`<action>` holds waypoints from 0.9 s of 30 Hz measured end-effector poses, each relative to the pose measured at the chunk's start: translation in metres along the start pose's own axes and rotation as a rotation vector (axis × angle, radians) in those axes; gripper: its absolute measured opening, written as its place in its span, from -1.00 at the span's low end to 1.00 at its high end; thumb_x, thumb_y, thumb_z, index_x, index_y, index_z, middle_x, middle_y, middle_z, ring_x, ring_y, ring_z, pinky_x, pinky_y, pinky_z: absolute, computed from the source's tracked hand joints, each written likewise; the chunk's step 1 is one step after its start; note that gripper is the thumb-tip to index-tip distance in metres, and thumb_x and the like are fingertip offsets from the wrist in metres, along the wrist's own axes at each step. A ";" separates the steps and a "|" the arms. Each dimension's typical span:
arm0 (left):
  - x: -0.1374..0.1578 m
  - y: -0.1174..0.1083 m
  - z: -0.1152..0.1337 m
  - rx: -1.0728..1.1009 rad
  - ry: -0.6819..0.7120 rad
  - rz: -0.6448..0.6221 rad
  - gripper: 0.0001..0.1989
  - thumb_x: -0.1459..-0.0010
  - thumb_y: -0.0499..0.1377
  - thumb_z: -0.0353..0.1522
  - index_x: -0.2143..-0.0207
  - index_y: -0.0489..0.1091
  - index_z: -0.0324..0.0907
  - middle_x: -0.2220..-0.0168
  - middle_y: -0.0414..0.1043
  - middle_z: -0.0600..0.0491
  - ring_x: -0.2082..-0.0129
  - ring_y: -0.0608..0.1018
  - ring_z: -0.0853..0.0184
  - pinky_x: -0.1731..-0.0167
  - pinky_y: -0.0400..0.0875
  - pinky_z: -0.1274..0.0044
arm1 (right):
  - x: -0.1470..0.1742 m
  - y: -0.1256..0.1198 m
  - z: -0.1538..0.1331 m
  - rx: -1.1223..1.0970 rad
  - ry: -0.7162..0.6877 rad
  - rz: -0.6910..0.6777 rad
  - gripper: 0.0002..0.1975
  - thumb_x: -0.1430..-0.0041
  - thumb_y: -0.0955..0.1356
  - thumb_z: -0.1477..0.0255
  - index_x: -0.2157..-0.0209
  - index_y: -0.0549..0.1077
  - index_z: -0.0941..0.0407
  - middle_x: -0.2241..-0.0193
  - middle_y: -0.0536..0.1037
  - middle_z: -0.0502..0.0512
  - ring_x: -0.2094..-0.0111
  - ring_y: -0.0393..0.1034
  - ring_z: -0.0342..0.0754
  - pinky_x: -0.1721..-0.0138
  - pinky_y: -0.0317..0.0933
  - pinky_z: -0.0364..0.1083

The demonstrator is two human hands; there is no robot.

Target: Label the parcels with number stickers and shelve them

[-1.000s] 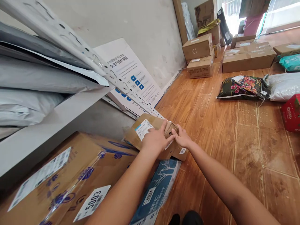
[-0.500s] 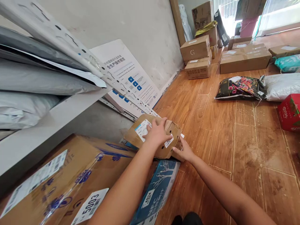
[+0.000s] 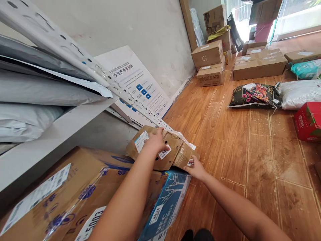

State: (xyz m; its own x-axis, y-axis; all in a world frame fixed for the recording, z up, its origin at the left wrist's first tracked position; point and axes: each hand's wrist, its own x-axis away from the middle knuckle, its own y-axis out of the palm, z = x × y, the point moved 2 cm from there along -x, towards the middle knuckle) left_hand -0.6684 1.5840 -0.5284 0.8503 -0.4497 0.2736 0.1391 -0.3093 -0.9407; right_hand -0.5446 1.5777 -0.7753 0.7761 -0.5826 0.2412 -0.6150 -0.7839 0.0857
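Observation:
My left hand [image 3: 155, 144] lies over a brown cardboard box [image 3: 160, 164] with round holes and white labels, its thumb and fingers gripping the sides. Close beside it, my right hand [image 3: 196, 168] pinches the near end of a smaller taped carton [image 3: 184, 154], partly covering its label. Both boxes sit above a blue carton [image 3: 173, 192] marked 4024. On the left stands a big brown carton [image 3: 100, 180] with blue print and a 5003 label, partly hidden by my left forearm.
A white metal shelf [image 3: 57, 125] with grey mailer bags [image 3: 45, 87] is at upper left. A printed board [image 3: 140, 80] leans on the wall. Cartons [image 3: 258, 65], a black floral bag [image 3: 253, 96], a white bag [image 3: 301, 93] and a red box [image 3: 309, 121] lie on the wood floor.
My left hand has shifted the holed box to the left. The smaller carton now shows more fully beside it, and my right hand has closed on its end.

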 end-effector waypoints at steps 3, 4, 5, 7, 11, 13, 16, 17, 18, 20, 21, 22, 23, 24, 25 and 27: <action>0.006 0.000 0.008 -0.004 -0.029 -0.005 -0.05 0.07 0.37 -0.29 -0.29 -0.09 0.05 -0.25 0.05 -0.33 -0.19 0.33 -0.25 0.04 0.40 0.14 | 0.010 -0.012 0.026 -0.078 0.107 0.041 -0.36 0.08 0.47 0.37 -0.08 0.28 0.09 0.20 0.56 0.12 0.21 0.52 0.07 0.12 0.39 0.08; 0.008 0.000 0.011 -0.004 -0.038 -0.002 -0.05 0.08 0.37 -0.29 -0.28 -0.07 0.06 -0.24 0.05 -0.34 -0.20 0.30 -0.26 0.05 0.40 0.12 | 0.014 -0.016 0.033 -0.094 0.119 0.060 -0.43 0.08 0.45 0.40 -0.02 0.31 0.09 0.27 0.56 0.09 0.25 0.52 0.06 0.15 0.39 0.07; 0.010 0.000 0.014 -0.004 -0.041 -0.001 -0.07 0.08 0.38 -0.29 -0.27 -0.04 0.05 -0.23 0.05 -0.34 -0.21 0.29 -0.26 0.06 0.41 0.10 | 0.017 -0.019 0.038 -0.101 0.125 0.074 -0.50 0.08 0.44 0.43 0.04 0.34 0.10 0.32 0.56 0.06 0.28 0.52 0.05 0.17 0.39 0.05; 0.012 0.000 0.019 0.002 -0.027 0.005 -0.14 0.07 0.37 -0.27 -0.23 0.02 0.02 -0.21 0.07 -0.35 -0.21 0.28 -0.25 0.07 0.42 0.07 | 0.024 -0.026 0.045 -0.098 0.130 0.089 -0.64 0.07 0.42 0.46 0.16 0.38 0.09 0.41 0.55 0.02 0.32 0.51 0.04 0.19 0.39 0.04; 0.013 -0.003 0.029 -0.007 0.035 0.044 -0.21 0.08 0.37 -0.22 -0.18 0.12 -0.05 -0.21 0.10 -0.35 -0.24 0.23 -0.26 0.08 0.42 0.01 | 0.032 -0.035 0.051 -0.099 0.145 0.117 -0.79 0.08 0.40 0.49 0.32 0.40 0.06 0.48 0.53 -0.02 0.35 0.49 0.02 0.22 0.38 0.01; 0.015 -0.003 0.035 -0.050 0.040 0.070 -0.14 0.11 0.39 -0.24 -0.22 0.11 -0.07 -0.26 0.06 -0.37 -0.30 0.12 -0.28 0.06 0.40 -0.05 | 0.033 -0.037 0.052 -0.101 0.155 0.128 -0.80 0.09 0.39 0.51 0.33 0.41 0.07 0.50 0.52 -0.04 0.37 0.48 -0.01 0.25 0.37 -0.03; 0.022 0.002 0.050 -0.224 0.095 0.158 -0.22 0.00 0.32 -0.33 -0.26 0.13 -0.13 -0.40 -0.15 -0.33 -0.38 -0.06 -0.21 -0.08 0.24 -0.15 | 0.033 -0.039 0.049 -0.107 0.164 0.141 -0.82 0.08 0.38 0.53 0.35 0.41 0.08 0.54 0.49 -0.06 0.41 0.45 -0.05 0.29 0.35 -0.08; 0.026 0.005 0.057 -0.302 0.147 0.199 -0.32 -0.09 0.24 -0.38 -0.26 0.16 -0.14 -0.42 -0.20 -0.29 -0.40 -0.10 -0.16 -0.14 0.14 -0.16 | 0.032 -0.039 0.047 -0.109 0.163 0.145 -0.82 0.08 0.38 0.54 0.35 0.41 0.08 0.54 0.48 -0.07 0.42 0.45 -0.06 0.30 0.34 -0.09; 0.031 0.009 0.064 -0.379 0.213 0.236 -0.41 -0.17 0.14 -0.43 -0.26 0.19 -0.15 -0.43 -0.22 -0.24 -0.41 -0.12 -0.10 -0.19 0.04 -0.15 | 0.032 -0.039 0.045 -0.110 0.162 0.148 -0.82 0.08 0.37 0.54 0.35 0.42 0.08 0.55 0.48 -0.07 0.43 0.44 -0.07 0.31 0.33 -0.10; 0.041 0.020 0.077 -0.501 0.355 0.269 -0.47 -0.26 -0.04 -0.50 -0.27 0.21 -0.15 -0.43 -0.17 -0.16 -0.42 -0.13 0.00 -0.27 -0.13 -0.09 | 0.033 -0.040 0.040 -0.114 0.157 0.151 -0.81 0.07 0.37 0.56 0.34 0.42 0.09 0.53 0.49 -0.07 0.44 0.42 -0.09 0.32 0.32 -0.11; 0.045 0.026 0.081 -0.540 0.415 0.261 -0.46 -0.28 -0.09 -0.51 -0.29 0.20 -0.14 -0.43 -0.14 -0.13 -0.42 -0.13 0.04 -0.30 -0.18 -0.06 | 0.034 -0.041 0.038 -0.116 0.156 0.151 -0.81 0.08 0.37 0.56 0.34 0.43 0.09 0.52 0.49 -0.07 0.44 0.42 -0.09 0.32 0.32 -0.12; 0.048 0.030 0.083 -0.561 0.459 0.249 -0.45 -0.29 -0.10 -0.51 -0.30 0.18 -0.13 -0.43 -0.11 -0.11 -0.42 -0.13 0.05 -0.31 -0.20 -0.02 | 0.036 -0.041 0.037 -0.118 0.157 0.153 -0.81 0.08 0.37 0.57 0.34 0.43 0.10 0.52 0.49 -0.06 0.44 0.42 -0.10 0.32 0.32 -0.12; 0.050 0.033 0.083 -0.564 0.486 0.239 -0.45 -0.28 -0.09 -0.50 -0.31 0.16 -0.14 -0.42 -0.09 -0.10 -0.42 -0.11 0.05 -0.32 -0.21 -0.01 | 0.038 -0.042 0.037 -0.120 0.161 0.156 -0.81 0.08 0.37 0.57 0.35 0.44 0.10 0.52 0.49 -0.06 0.44 0.42 -0.10 0.31 0.31 -0.12; 0.050 0.034 0.081 -0.552 0.497 0.238 -0.44 -0.27 -0.07 -0.50 -0.32 0.15 -0.16 -0.42 -0.07 -0.12 -0.42 -0.09 0.04 -0.31 -0.19 -0.01 | 0.040 -0.043 0.038 -0.122 0.168 0.160 -0.81 0.08 0.37 0.57 0.34 0.44 0.10 0.53 0.49 -0.07 0.44 0.42 -0.10 0.31 0.31 -0.12; 0.049 0.033 0.077 -0.529 0.501 0.252 -0.44 -0.26 -0.06 -0.49 -0.32 0.15 -0.18 -0.41 -0.05 -0.15 -0.41 -0.06 0.02 -0.30 -0.17 -0.02 | 0.043 -0.044 0.041 -0.124 0.179 0.164 -0.81 0.08 0.38 0.57 0.34 0.45 0.11 0.53 0.49 -0.07 0.44 0.42 -0.10 0.31 0.31 -0.13; 0.043 0.027 0.068 -0.478 0.502 0.307 -0.48 -0.27 -0.05 -0.45 -0.27 0.22 -0.24 -0.36 0.08 -0.24 -0.39 0.02 -0.03 -0.27 -0.13 -0.07 | 0.050 -0.046 0.050 -0.131 0.208 0.175 -0.80 0.07 0.38 0.57 0.32 0.45 0.11 0.52 0.49 -0.07 0.44 0.41 -0.10 0.32 0.30 -0.13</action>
State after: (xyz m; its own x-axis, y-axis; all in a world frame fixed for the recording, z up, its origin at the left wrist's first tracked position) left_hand -0.5933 1.6134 -0.5560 0.4663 -0.8663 0.1790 -0.3989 -0.3865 -0.8316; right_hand -0.4709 1.5740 -0.8160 0.6197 -0.6395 0.4549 -0.7603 -0.6330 0.1459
